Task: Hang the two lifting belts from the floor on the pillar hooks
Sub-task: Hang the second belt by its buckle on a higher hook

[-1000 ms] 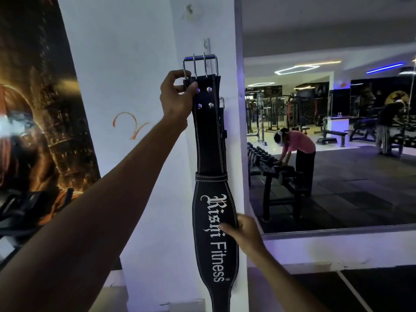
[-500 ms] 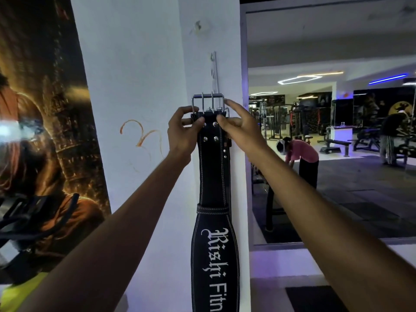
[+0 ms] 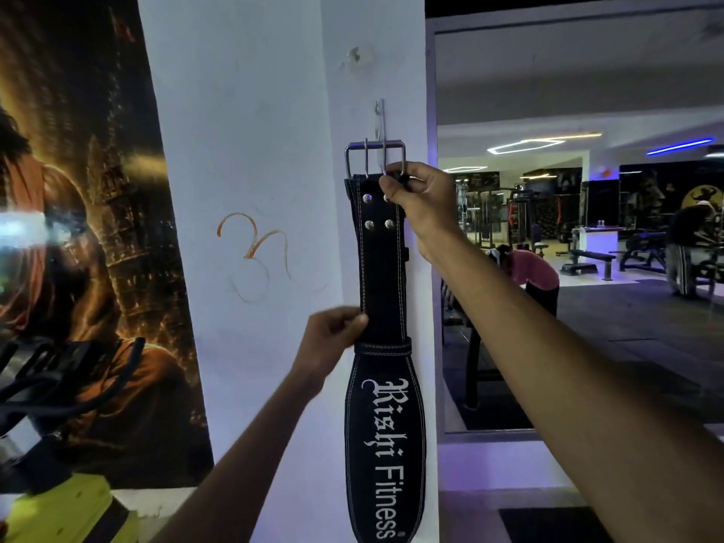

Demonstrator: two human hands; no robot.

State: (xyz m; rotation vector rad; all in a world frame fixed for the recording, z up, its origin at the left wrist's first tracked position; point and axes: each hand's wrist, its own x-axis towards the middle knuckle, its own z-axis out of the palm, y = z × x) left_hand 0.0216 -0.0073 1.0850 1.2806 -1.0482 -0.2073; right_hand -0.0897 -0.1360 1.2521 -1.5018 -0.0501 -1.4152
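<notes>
Black leather belt [image 3: 382, 268] hangs upright against the white pillar [image 3: 274, 190], buckle end up. White stitching runs along both edges; four silver rivets sit below the buckle; white lettering "Rishi Fitness" reads down the wide lower part. Steel two-prong buckle [image 3: 374, 156] lies over the lower end of the thin metal hook [image 3: 381, 123] fixed to the pillar; cannot tell whether the buckle is caught on it. Right hand [image 3: 421, 197]: fingers clenched on the top right corner of the belt, just below the buckle. Left hand [image 3: 333, 339]: thumb and fingers pinch the belt's left edge, just above the stitched loop. Poster [image 3: 78, 248] on the wall left of the pillar; mirror [image 3: 587, 248] to the right. No containers in view
</notes>
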